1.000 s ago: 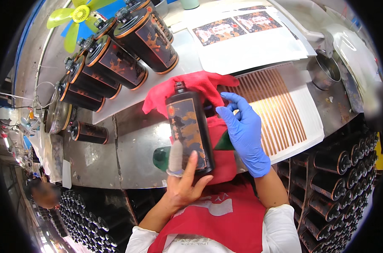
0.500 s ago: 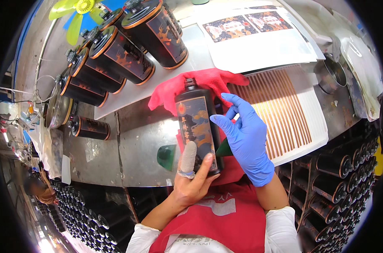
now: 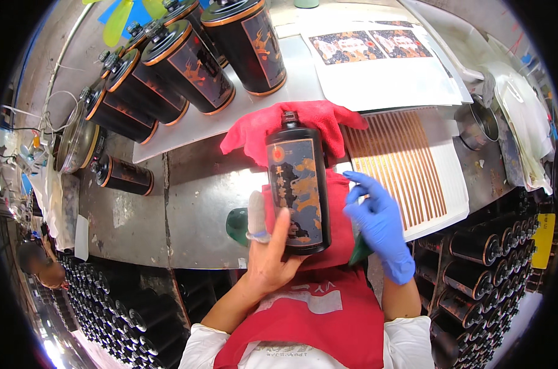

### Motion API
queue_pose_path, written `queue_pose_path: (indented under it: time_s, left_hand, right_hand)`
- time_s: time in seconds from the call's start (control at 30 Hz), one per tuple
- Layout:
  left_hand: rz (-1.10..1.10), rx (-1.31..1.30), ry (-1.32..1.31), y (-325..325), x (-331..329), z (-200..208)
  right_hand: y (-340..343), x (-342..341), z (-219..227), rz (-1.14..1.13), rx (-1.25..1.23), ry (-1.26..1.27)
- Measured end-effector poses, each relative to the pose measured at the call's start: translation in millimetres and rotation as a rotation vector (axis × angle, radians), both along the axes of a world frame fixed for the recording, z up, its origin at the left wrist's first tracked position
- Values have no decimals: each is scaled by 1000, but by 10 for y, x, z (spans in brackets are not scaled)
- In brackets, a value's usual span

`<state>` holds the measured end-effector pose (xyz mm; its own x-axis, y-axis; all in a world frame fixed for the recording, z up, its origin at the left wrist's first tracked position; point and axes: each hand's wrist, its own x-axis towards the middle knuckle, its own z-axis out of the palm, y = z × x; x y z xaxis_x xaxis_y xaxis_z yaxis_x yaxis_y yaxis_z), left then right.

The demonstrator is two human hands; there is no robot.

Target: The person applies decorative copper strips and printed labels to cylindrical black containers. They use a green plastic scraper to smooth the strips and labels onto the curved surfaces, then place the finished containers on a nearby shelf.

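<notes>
A black bottle (image 3: 297, 190) with a dark decal in orange and grey lies tilted, neck away from me, over a red cloth (image 3: 254, 132). My left hand (image 3: 271, 258) grips it by its lower left side, thumb on the decal's edge; a pale cover is on one finger (image 3: 256, 212). To the right of the bottle, apart from it, is my right hand (image 3: 380, 224) in a blue glove, index finger and thumb spread and blurred. A green flat piece (image 3: 360, 251) juts from under its palm, apparently held by the lower fingers. Another green piece (image 3: 236, 226) lies left of the bottle.
Several decorated black bottles (image 3: 193, 71) stand on a white board at the far left. A smaller one (image 3: 124, 174) lies at the left. Copper strips on a white sheet (image 3: 402, 172) are at the right, near a metal cup (image 3: 477, 126). Racked bottles (image 3: 475, 277) fill the space below.
My right hand has drawn back from the bottle, moving right and nearer me, the green piece with it. The bottle has turned slightly, showing its decal more fully. The view has shifted a little.
</notes>
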<state>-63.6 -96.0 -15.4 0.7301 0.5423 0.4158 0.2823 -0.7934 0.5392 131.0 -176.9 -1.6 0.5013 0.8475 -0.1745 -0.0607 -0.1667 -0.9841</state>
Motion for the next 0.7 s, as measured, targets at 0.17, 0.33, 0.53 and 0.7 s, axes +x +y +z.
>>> queue_pose_path:
  time_s: [0.17,0.33,0.53,0.7]
  left_hand:
    - [-61,-428,-83,73,-22,-255]
    - [-15,-439,-91,76,-40,-286]
    - [27,-52,-186,54,-48,-165]
    - [121,-233,-104,239,-420,-116]
  right_hand:
    - [13,-216,96,205,-122,-113]
    - [-19,15,48,294,-216,212]
    - [122,168,-160,177,-229,326]
    - [-175,489,-399,-161,-7,849]
